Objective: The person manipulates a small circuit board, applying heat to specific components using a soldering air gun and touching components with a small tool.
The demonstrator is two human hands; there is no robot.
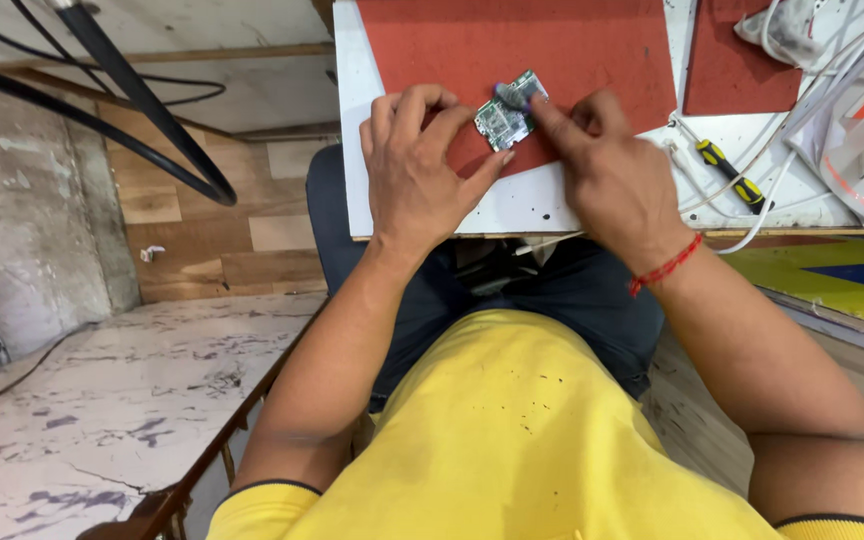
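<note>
Yellow shirt (512, 440) lowest; beyond it, on a red mat (512, 45), left hand (417, 170) and right hand (607, 170) pinch a small green circuit board (505, 118).

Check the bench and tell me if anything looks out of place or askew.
Little stands out. The small green circuit board lies at an angle on the red mat, pinned between the left hand and right hand. White cables loop loosely around the yellow-handled screwdriver. No spill or damage shows.
</note>
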